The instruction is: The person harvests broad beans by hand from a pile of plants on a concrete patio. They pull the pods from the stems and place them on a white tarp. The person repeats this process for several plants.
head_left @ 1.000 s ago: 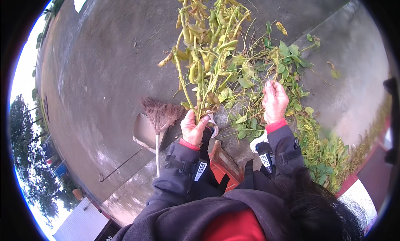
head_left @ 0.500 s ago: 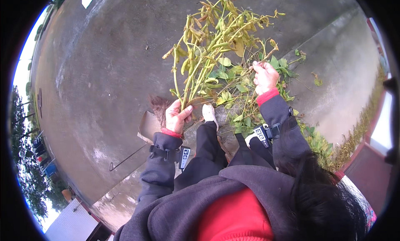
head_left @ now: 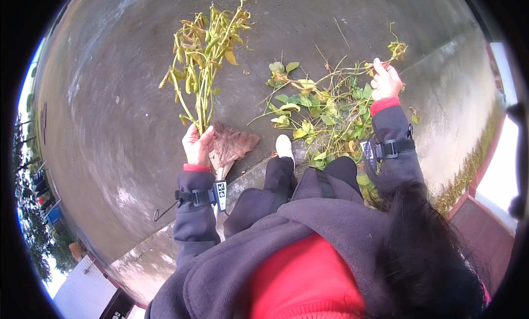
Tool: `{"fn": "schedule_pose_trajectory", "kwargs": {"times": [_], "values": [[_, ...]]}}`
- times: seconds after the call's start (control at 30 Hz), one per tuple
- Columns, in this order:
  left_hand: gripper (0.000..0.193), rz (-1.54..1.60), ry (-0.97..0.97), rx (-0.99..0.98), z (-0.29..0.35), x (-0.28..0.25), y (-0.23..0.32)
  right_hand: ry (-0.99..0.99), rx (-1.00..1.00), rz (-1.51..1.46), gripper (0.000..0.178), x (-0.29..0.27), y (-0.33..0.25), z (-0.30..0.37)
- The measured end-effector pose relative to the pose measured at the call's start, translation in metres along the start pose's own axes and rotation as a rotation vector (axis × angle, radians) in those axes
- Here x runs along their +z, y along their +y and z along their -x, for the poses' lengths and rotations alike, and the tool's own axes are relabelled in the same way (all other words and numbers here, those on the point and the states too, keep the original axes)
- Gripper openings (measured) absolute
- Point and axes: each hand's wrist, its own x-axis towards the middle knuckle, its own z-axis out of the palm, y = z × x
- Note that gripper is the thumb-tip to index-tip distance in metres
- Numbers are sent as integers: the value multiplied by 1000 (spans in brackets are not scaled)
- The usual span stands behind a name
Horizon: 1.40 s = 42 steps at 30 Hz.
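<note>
at the far left, a row of dark trees (head_left: 33,231) was cut off by the round rim, too crowded to count. one thin bent metal rod (head_left: 164,212) lay on the concrete ground (head_left: 121,120), its other end hidden behind the left sleeve (head_left: 194,225). one bunch of bean stalks (head_left: 195,60) stood nearly upright in the left hand (head_left: 197,146); at least three stems could be told apart near its base, but the pods overlapped too thickly to count. the thumb and fingers were closed around the stem ends, and the pods and yellowing leaves fanned out above, beyond the fingertips. just beside that hand, to its right, lay one brown broom (head_left: 234,145), its handle partly covered by the sleeve. one white shoe (head_left: 284,146) showed at the middle; the foot of the other leg was hard to make out. right of the shoe spread one loose heap of stalks and leaves (head_left: 328,118), tangled past counting. over its right edge, the thumb and forefinger of the right hand (head_left: 387,84) were pinched on one thin sprig (head_left: 398,50), whose withered tip stuck out past the fingertips; where its lower end ran was unclear
</note>
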Motion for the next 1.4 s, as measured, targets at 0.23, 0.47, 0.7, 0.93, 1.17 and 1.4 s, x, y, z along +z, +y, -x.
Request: {"fn": "schedule_pose_trajectory", "kwargs": {"times": [0.23,0.47,0.7,0.93,1.17,1.4], "values": [[12,35,-16,64,-8,-6,56,-212,-163,24,18,69,-14,12],[9,-75,-101,-9,-75,43,115,-497,-518,44,18,179,-3,27],[7,53,-190,-256,-217,103,160,-657,-595,-123,18,303,0,-36],[15,390,-255,-323,-377,126,171,-866,-610,100,22,431,52,-71],[13,519,-358,-483,-498,46,227,-1094,-259,109,17,557,75,-89],[15,107,-183,-350,-662,-30,331,-1000,366,47,16,754,66,-140]]}}
